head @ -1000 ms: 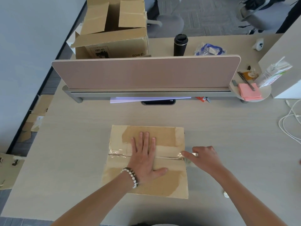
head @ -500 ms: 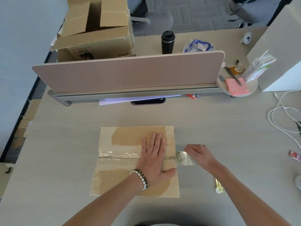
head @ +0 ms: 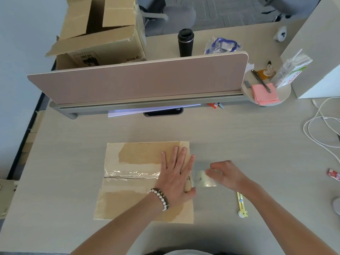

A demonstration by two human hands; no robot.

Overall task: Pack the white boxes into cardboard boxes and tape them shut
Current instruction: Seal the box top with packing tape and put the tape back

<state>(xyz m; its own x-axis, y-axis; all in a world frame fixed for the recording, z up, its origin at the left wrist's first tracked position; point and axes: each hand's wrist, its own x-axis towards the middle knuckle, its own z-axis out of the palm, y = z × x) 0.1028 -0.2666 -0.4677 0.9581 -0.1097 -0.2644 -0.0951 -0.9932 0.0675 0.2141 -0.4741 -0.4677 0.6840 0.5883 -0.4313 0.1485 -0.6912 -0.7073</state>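
A closed cardboard box (head: 128,199) lies on the desk in front of me, with clear tape (head: 132,175) running along its centre seam. My left hand (head: 176,177) presses flat on the box's right side, fingers straight, over the tape near the edge. Just past the box's right edge, my right hand (head: 223,174) pinches a roll of clear tape (head: 203,178) that is blurred. No white boxes are visible.
A yellow utility knife (head: 241,204) lies on the desk right of the box. A desk divider (head: 138,80) stands behind, with a large open cardboard box (head: 103,34) and a black tumbler (head: 185,42) beyond it. White cables (head: 320,129) lie at the right.
My right hand has pulled the tape roll rightward off the box's edge. My left hand has slid right along the taped seam. The view has shifted.
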